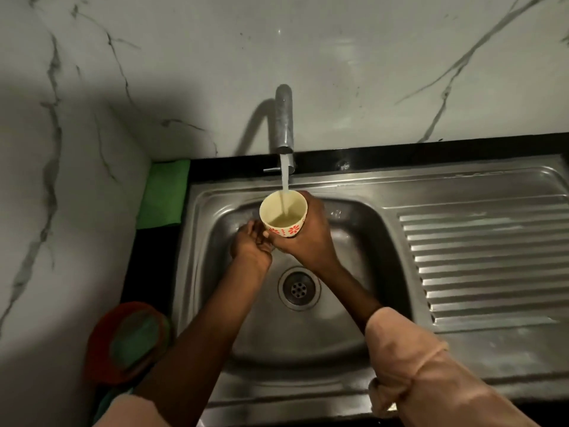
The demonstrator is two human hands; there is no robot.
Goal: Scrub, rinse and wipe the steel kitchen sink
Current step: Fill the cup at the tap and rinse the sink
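We are looking down on a steel sink point(354, 229) set in a black counter against a marble-patterned wall point(369, 72). The tap point(284, 124) is running, and its stream of water point(285, 183) is falling straight into a cup point(283, 214).

The right hand point(308, 238) is gripping the cup, fingers curled round its far side and base, holding it upright above the back of the basin, directly under the spout. The cup is pale with red flower marks near its foot, and we are seeing water gathering inside it.

The left hand point(251, 245) is lying just beside the cup, at its lower left; its fingers are curling loosely and holding nothing that we can make out. Whether they are touching the cup we cannot tell.

The drain point(298, 288) is lying below both hands. The ribbed draining board point(486, 266) is extending to the right. A green cloth point(164, 192) is resting at the back left corner, and a round orange and green object point(129, 340), blurred, is sitting at the front left.
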